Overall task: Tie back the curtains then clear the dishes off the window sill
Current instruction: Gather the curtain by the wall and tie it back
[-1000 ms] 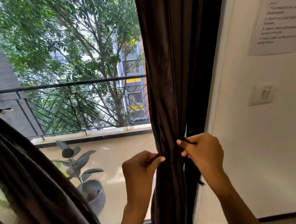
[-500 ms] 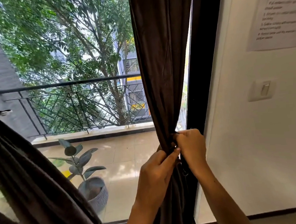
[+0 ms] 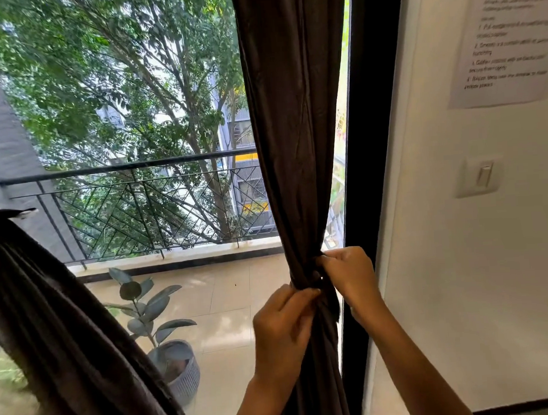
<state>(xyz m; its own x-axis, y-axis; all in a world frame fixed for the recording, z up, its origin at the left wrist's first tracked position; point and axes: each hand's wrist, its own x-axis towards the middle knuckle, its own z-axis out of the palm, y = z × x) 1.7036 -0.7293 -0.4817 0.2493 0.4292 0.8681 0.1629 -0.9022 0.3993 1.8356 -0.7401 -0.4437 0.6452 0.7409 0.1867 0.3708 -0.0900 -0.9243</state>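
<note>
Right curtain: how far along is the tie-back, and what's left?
Done: the left curtain already hangs swept aside, apparently tied back. In hand: the right curtain is gathered into a bunch, with the left hand and right hand both pinching at its cinched waist, tie not visibly finished. Left: secure that tie, then clear the dishes; no dishes or sill are in view.

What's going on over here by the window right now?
A person is tying back the right curtain. Both hands pinch the gathered fabric at its cinched waist, the left hand from below and the right hand from beside the window frame. The left curtain is already pulled aside. No dishes are in view.
</note>
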